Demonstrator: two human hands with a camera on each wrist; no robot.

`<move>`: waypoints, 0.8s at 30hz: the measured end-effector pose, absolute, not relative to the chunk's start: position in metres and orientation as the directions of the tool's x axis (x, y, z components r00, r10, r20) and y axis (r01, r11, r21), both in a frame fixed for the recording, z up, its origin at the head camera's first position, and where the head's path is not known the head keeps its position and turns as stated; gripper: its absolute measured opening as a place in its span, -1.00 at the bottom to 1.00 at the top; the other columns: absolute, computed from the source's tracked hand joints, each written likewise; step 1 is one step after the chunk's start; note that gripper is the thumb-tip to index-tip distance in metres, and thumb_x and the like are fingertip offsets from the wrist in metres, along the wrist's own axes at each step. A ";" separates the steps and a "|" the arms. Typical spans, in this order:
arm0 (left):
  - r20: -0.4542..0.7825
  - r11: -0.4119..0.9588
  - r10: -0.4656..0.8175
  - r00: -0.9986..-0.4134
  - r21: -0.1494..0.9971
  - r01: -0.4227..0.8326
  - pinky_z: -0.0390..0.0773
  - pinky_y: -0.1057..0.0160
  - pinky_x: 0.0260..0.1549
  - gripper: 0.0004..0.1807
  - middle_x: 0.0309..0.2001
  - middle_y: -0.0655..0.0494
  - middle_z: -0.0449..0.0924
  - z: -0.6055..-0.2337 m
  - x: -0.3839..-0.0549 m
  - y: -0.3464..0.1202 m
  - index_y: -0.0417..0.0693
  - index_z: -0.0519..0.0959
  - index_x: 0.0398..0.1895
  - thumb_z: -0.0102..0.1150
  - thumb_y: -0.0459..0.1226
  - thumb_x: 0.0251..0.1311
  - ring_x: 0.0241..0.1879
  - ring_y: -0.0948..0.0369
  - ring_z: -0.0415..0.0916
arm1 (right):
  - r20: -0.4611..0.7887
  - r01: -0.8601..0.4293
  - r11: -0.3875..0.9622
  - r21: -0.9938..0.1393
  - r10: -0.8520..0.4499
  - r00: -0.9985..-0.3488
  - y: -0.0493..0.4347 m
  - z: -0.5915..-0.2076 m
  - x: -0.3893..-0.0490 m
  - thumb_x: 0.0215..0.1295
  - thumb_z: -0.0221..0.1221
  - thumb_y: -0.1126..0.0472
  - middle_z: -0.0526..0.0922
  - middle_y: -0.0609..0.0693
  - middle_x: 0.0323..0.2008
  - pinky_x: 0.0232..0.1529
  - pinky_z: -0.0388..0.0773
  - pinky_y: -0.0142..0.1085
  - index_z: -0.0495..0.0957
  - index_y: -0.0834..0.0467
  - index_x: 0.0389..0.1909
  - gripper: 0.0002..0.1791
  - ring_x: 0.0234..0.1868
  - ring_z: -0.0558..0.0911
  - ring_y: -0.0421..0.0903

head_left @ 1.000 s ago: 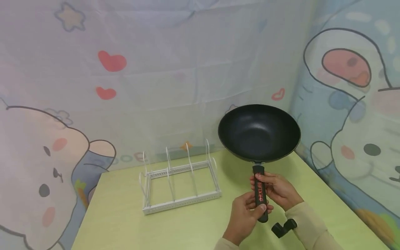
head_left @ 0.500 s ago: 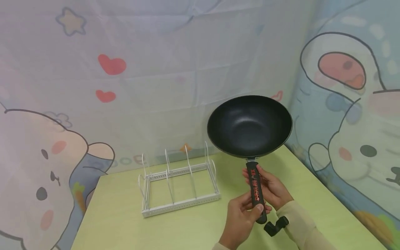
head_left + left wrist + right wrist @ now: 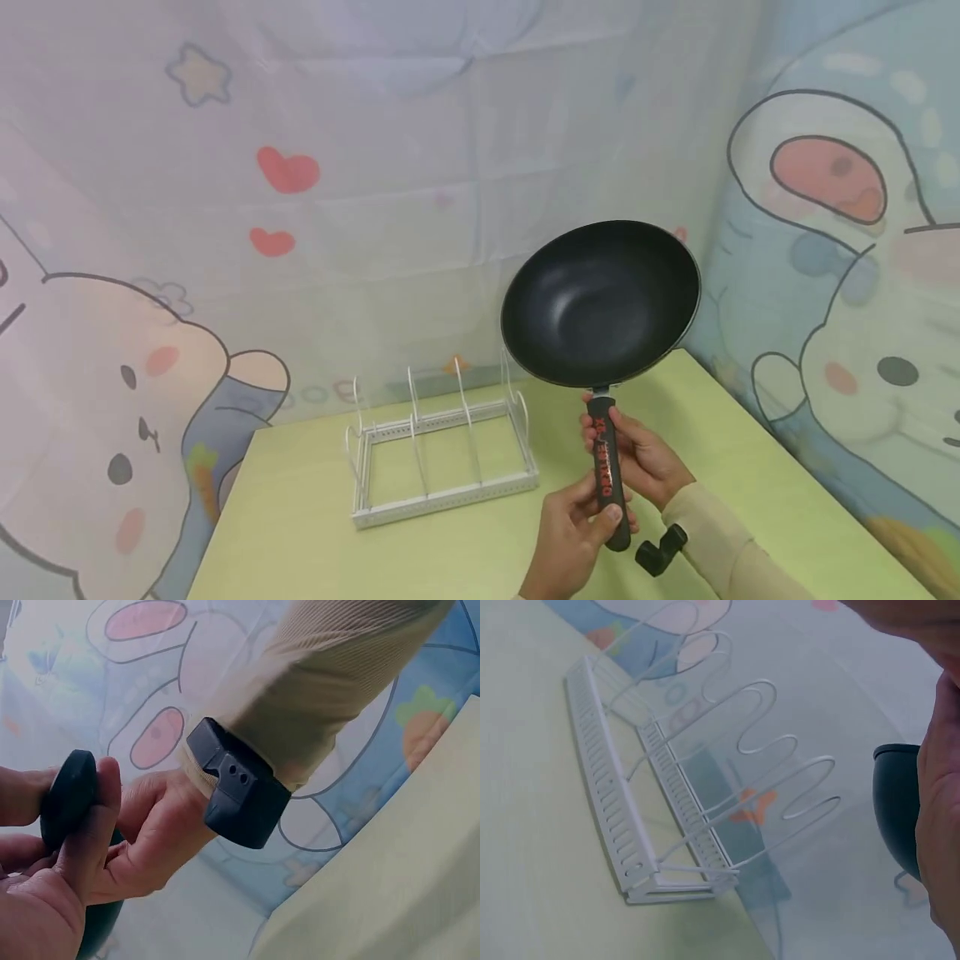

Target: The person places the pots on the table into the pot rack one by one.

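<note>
Item: one black wok [image 3: 600, 304], held aloft over the right part of the table, its dark inside toward the wearer of the head camera; against a second ago it sits higher and further left, nearer the rack, and its rim has gone from nearly level to a slant, right side up. Item: its black handle [image 3: 604, 467], red lettering along it, lower end toward the person. Item: left hand [image 3: 564, 537], closed about the handle's lower end, thumb laid on top; same grip as before. Item: right hand [image 3: 651, 462], wrapped on the handle higher up, near the wok, likewise unchanged. Item: beige sleeve [image 3: 720, 537] on the right arm, with a black wrist mount [image 3: 662, 550]. Item: one white metal rack [image 3: 450, 500], standing left of the hands on the table, slotted rails front and back, looped wire dividers rising from them; not touched by either hand. Surface: table [image 3: 300, 517], pale yellow-green, plain, its far edge near the hanging cloth. Room: pale printed cloth [image 3: 405, 250] behind, creased, bearing red hearts [image 3: 288, 171], a star [image 3: 199, 75] and large cartoon animals at both sides.
</note>
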State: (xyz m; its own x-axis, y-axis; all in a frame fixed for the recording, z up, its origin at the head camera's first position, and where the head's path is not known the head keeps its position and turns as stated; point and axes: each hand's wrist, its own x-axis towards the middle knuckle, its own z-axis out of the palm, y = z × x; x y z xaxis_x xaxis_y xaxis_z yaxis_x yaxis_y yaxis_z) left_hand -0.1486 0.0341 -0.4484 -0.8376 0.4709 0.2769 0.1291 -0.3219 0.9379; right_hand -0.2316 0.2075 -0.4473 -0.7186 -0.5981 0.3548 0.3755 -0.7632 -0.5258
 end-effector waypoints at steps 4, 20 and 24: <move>0.232 -0.314 0.481 -0.846 0.946 0.080 0.70 0.38 -0.17 -0.45 0.04 -0.57 0.51 -0.455 -0.152 0.030 -0.45 0.37 0.34 0.13 -0.49 0.26 -0.27 0.41 0.68 | 0.319 0.293 -0.734 -0.613 -0.568 -0.758 0.208 -0.445 -0.229 0.65 -0.46 0.27 0.59 0.08 0.07 0.20 0.58 -0.30 0.42 0.12 0.35 -0.47 0.06 0.64 -0.11; 0.100 0.342 0.288 -0.952 0.918 0.200 0.63 0.34 -0.44 -0.68 -0.31 0.02 0.72 -0.424 -0.147 0.009 -0.17 0.63 -0.08 0.39 -0.48 0.06 -0.38 0.28 0.67 | 0.202 0.052 -0.495 -0.867 -0.446 -0.872 0.182 -0.436 -0.223 0.54 -0.09 0.40 0.68 -0.06 -0.07 0.06 0.65 -0.31 0.45 0.06 0.27 -0.60 -0.08 0.69 -0.20; 0.058 0.510 0.209 -0.976 0.845 0.159 0.63 0.21 -0.46 -0.69 -0.35 -0.03 0.68 -0.421 -0.142 0.012 -0.18 0.55 -0.14 0.39 -0.49 0.05 -0.35 0.12 0.69 | 0.207 -0.021 -0.419 -0.908 -0.404 -0.891 0.172 -0.439 -0.223 0.50 0.01 0.39 0.70 -0.07 -0.11 0.00 0.66 -0.31 0.41 0.13 0.30 -0.60 -0.12 0.70 -0.21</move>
State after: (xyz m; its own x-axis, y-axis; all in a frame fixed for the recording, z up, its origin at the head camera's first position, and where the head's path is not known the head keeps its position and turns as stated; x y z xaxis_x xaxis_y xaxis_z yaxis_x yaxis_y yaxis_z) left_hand -0.1416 0.0123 -0.4208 -0.9762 0.2092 0.0576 0.1592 0.5103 0.8451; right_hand -0.2233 0.1723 -0.4389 -0.8908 -0.4044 0.2070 -0.0208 -0.4189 -0.9078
